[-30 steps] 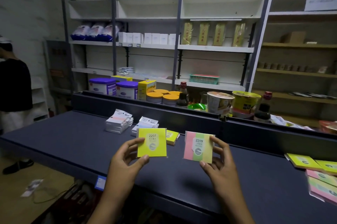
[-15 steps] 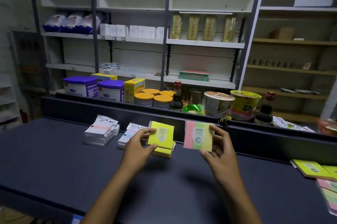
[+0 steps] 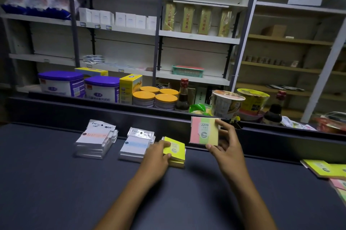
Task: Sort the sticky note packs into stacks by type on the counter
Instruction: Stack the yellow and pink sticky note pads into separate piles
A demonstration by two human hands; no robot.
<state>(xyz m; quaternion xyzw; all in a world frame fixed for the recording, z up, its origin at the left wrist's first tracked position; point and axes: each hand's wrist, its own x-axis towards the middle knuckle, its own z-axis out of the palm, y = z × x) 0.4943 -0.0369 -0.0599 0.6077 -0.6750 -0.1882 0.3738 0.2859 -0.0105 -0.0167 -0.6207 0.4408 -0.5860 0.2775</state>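
Observation:
My left hand (image 3: 157, 153) grips a yellow sticky note pack (image 3: 176, 149) marked 2207, set down on top of a short yellow stack on the dark counter (image 3: 56, 183). My right hand (image 3: 227, 144) pinches a pink, green and yellow striped pack (image 3: 203, 131) marked 2209 and holds it upright above the counter, to the right of the yellow stack. Left of the yellow stack sit two stacks of clear-wrapped white packs: one with a blue band (image 3: 136, 144), one with an orange band (image 3: 95, 138).
Loose yellow packs (image 3: 322, 168) and pink ones (image 3: 338, 184) lie at the counter's right edge. A raised dark ledge (image 3: 131, 115) runs behind the stacks. Beyond it stand tubs, tins, sauce bottles and noodle cups below wall shelves.
My left hand has carried the yellow 2207 pack forward and down onto the yellow stack. My right hand has kept the striped pack raised, drifting slightly right. The view has shifted closer to the counter.

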